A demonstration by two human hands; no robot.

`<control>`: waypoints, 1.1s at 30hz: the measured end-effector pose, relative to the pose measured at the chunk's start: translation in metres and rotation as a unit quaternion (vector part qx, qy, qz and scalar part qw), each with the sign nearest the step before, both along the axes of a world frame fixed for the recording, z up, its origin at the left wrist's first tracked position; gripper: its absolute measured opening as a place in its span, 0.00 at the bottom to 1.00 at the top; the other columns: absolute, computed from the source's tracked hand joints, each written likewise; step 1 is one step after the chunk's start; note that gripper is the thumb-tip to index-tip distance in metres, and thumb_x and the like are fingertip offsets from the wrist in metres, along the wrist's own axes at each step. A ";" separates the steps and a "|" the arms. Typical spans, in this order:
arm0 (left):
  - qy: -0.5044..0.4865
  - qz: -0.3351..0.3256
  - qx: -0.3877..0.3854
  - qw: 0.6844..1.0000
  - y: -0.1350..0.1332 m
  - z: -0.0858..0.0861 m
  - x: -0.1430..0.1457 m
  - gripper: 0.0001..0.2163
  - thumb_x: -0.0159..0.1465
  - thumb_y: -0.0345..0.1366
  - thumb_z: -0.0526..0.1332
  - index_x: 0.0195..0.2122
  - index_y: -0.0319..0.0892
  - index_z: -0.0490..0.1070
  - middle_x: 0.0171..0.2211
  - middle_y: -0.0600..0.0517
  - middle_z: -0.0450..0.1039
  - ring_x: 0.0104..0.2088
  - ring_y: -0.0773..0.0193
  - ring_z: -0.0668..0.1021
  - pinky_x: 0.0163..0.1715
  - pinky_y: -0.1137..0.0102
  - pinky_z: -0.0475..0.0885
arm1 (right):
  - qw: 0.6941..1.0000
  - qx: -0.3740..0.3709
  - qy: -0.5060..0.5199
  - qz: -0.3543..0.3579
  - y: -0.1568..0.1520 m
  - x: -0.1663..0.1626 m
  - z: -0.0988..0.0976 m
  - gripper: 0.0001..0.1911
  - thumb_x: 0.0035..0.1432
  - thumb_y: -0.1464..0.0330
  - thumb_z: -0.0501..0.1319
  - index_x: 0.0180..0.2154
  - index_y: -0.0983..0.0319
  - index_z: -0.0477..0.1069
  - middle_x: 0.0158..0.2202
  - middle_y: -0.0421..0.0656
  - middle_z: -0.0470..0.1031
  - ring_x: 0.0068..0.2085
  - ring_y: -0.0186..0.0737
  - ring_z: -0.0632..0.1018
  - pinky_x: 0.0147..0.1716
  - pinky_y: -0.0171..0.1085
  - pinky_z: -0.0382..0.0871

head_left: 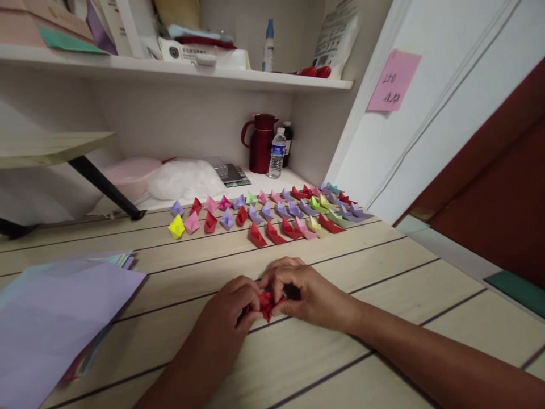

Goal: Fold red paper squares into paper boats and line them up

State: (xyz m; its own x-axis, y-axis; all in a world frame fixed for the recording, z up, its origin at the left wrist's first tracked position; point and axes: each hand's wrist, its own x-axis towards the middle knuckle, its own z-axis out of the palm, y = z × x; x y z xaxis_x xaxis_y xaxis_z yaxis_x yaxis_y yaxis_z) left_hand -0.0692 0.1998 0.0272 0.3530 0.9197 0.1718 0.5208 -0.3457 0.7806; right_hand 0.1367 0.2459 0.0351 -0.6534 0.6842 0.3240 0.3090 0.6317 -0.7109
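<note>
A small red folded paper (267, 305) is pinched between both hands just above the slatted wooden tabletop (383, 352). My left hand (232, 307) grips its left side with thumb and fingers. On the other side, my right hand (304, 289) holds it between bent fingers and thumb. Much of the paper is hidden by the fingers, so its full shape does not show. Beyond the hands stand rows of small folded paper boats in many colours, among them a yellow boat (176, 227) and a red boat (258, 235).
A stack of coloured paper sheets (72, 307) lies at the left. Behind the boats are a plastic water bottle (277, 154), a dark red jug (260, 145) and a white plastic bag (184, 179). A black-legged wooden stand (55, 149) rises at the back left, under a shelf (170, 71).
</note>
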 end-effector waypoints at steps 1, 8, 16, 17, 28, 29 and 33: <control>0.004 0.001 -0.001 1.000 0.000 0.000 0.000 0.09 0.57 0.24 0.59 0.26 0.45 0.64 0.35 0.55 0.70 0.38 0.65 0.73 0.39 0.69 0.65 | 1.000 0.000 0.001 -0.001 0.000 0.000 0.000 0.13 0.52 0.67 0.72 0.26 0.60 0.69 0.38 0.40 0.80 0.45 0.41 0.76 0.50 0.43 0.61; 0.030 0.014 -0.007 0.999 0.000 0.001 0.002 0.07 0.57 0.25 0.59 0.28 0.45 0.67 0.33 0.55 0.69 0.36 0.64 0.72 0.38 0.68 0.64 | 1.000 0.010 -0.008 -0.006 0.000 0.001 -0.001 0.11 0.54 0.68 0.71 0.27 0.60 0.70 0.29 0.37 0.75 0.37 0.37 0.75 0.46 0.39 0.62; 0.064 -0.001 0.028 0.998 -0.001 -0.002 0.001 0.09 0.56 0.26 0.64 0.28 0.44 0.64 0.35 0.55 0.67 0.38 0.63 0.71 0.40 0.68 0.64 | 1.000 -0.020 -0.016 -0.003 0.002 0.002 0.003 0.10 0.57 0.67 0.69 0.29 0.61 0.69 0.31 0.39 0.76 0.37 0.38 0.75 0.46 0.40 0.61; 0.071 0.002 0.031 0.997 -0.002 -0.002 0.001 0.09 0.57 0.27 0.64 0.28 0.44 0.63 0.35 0.55 0.67 0.38 0.63 0.71 0.39 0.68 0.64 | 1.000 -0.024 -0.017 -0.002 0.002 0.002 0.003 0.10 0.57 0.67 0.68 0.29 0.61 0.69 0.32 0.39 0.77 0.37 0.38 0.75 0.45 0.40 0.61; 0.163 0.048 0.136 0.976 -0.005 -0.003 0.005 0.09 0.58 0.26 0.58 0.24 0.44 0.59 0.25 0.57 0.65 0.26 0.67 0.67 0.28 0.73 0.60 | 0.999 -0.024 -0.015 -0.021 -0.001 0.001 0.003 0.13 0.47 0.83 0.65 0.27 0.61 0.67 0.31 0.36 0.76 0.35 0.36 0.74 0.45 0.38 0.61; 0.170 0.052 0.139 0.974 -0.005 -0.004 0.005 0.09 0.57 0.26 0.58 0.24 0.44 0.59 0.25 0.57 0.65 0.26 0.67 0.67 0.27 0.73 0.60 | 0.999 -0.027 -0.015 -0.024 -0.001 0.001 0.003 0.13 0.46 0.84 0.65 0.27 0.61 0.67 0.31 0.36 0.76 0.35 0.36 0.74 0.45 0.38 0.61; 0.181 0.065 0.143 0.971 -0.007 -0.003 0.005 0.07 0.57 0.27 0.59 0.24 0.43 0.61 0.25 0.56 0.67 0.27 0.67 0.68 0.28 0.72 0.61 | 0.999 -0.033 -0.020 -0.031 -0.001 0.001 0.002 0.13 0.47 0.83 0.65 0.27 0.61 0.68 0.30 0.36 0.74 0.35 0.36 0.73 0.43 0.37 0.61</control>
